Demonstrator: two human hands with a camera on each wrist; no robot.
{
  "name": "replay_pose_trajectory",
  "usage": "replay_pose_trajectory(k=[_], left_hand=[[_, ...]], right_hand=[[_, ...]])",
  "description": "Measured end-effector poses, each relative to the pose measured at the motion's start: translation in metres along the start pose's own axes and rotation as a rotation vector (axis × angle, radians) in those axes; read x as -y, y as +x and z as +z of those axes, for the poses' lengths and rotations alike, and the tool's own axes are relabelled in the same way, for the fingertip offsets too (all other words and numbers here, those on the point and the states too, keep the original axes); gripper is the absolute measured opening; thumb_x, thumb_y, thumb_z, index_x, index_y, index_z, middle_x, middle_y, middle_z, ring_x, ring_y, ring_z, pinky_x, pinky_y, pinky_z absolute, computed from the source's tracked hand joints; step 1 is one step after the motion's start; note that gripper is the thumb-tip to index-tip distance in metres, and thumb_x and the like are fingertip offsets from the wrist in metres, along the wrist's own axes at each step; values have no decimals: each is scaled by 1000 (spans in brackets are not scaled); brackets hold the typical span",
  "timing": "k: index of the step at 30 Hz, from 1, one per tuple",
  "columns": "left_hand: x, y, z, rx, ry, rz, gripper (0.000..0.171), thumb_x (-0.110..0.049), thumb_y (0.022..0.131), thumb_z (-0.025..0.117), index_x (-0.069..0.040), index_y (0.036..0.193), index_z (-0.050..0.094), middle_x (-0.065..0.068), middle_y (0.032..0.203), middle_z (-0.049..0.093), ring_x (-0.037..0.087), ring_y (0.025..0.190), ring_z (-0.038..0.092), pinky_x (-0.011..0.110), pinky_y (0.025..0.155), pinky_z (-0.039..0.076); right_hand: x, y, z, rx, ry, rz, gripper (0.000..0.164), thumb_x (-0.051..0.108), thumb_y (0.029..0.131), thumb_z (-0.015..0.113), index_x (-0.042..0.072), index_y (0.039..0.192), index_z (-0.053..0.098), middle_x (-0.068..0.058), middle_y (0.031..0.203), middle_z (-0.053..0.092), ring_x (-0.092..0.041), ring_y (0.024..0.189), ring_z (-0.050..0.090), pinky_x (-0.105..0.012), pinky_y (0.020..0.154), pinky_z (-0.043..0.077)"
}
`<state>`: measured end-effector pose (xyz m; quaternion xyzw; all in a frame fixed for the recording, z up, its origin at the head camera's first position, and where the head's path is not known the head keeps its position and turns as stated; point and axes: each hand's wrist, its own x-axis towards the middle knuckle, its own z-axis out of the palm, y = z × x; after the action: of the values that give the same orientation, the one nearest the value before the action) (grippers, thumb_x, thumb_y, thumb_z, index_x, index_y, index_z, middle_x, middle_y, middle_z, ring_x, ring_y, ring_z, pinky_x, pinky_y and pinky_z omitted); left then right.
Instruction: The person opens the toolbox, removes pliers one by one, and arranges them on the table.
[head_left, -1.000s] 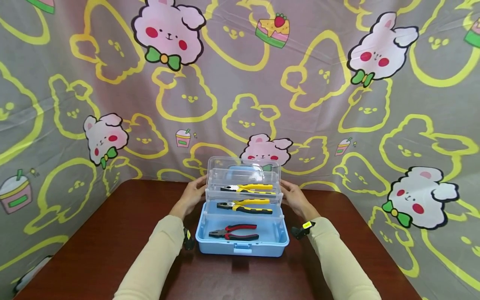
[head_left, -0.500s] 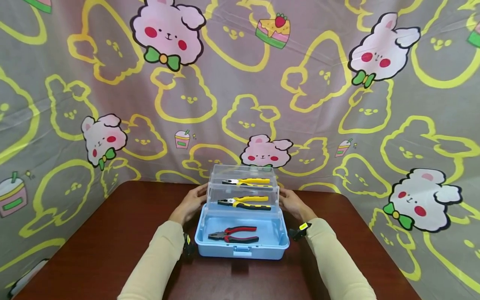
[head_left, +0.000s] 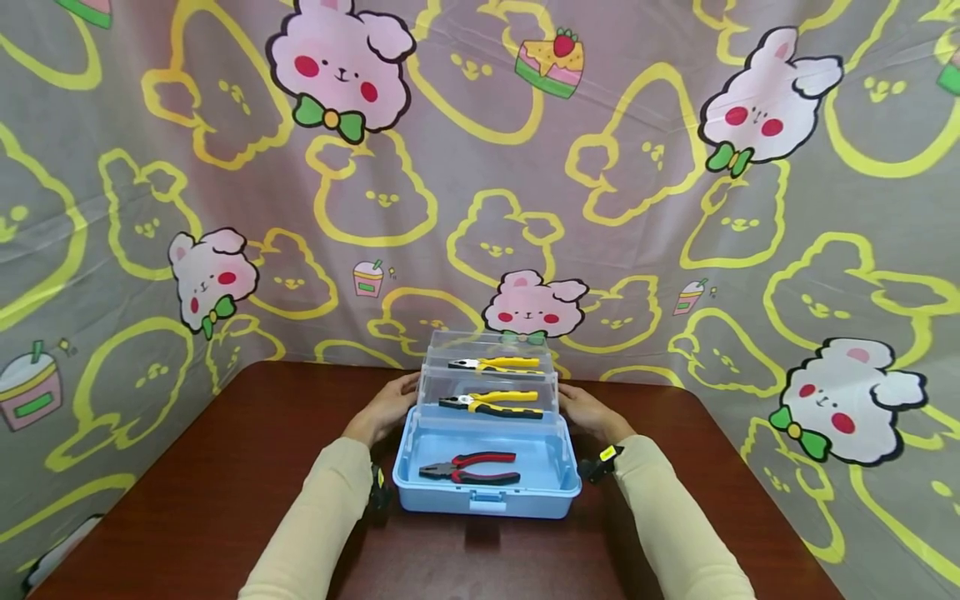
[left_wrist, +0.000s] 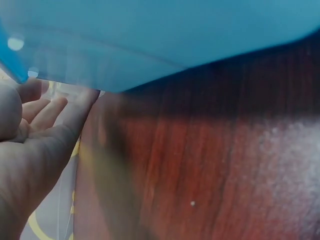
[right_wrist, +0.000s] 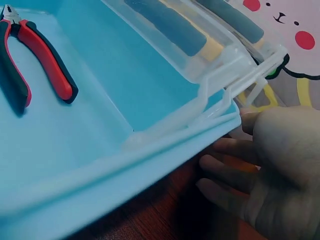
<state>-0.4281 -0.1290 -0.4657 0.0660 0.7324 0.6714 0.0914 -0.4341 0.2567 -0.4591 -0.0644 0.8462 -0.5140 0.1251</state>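
A light blue toolbox stands open on the dark wooden table, its two clear trays stepped back behind it. Red-handled pliers lie in the blue bottom. Yellow-handled pliers lie in the lower tray and another yellow pair in the upper one. My left hand rests with straight fingers against the trays' left side, and my right hand rests relaxed at their right side. In the right wrist view the right hand lies beside the box rim below the tray arms.
A cartoon-rabbit patterned cloth hangs behind and to both sides of the table. The table's far edge lies just behind the trays. Bare wood lies left and right of the box.
The clear trays have swung back and down, spreading into steps behind the blue base. Both hands followed them downward and stayed at their sides.
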Motion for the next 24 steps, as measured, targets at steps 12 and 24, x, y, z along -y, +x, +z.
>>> replay_pose_trajectory(k=[12, 24], left_hand=[[-1, -5, 6, -61, 294, 46, 51, -14, 111, 48, 5, 156, 35, 30, 149, 46, 42, 134, 48, 56, 107, 40], [-15, -40, 1, -169, 470, 152, 55, -31, 112, 48, 2, 155, 40, 25, 145, 52, 41, 129, 54, 57, 105, 42]], right_hand=[[8, -17, -5, -169, -87, -52, 48, 22, 114, 42, 0, 156, 38, -22, 125, 60, -32, 98, 64, -49, 86, 55], [37, -41, -12, -396, -176, -145, 42, 28, 112, 48, 3, 146, 54, -23, 136, 59, -41, 121, 58, -56, 99, 47]])
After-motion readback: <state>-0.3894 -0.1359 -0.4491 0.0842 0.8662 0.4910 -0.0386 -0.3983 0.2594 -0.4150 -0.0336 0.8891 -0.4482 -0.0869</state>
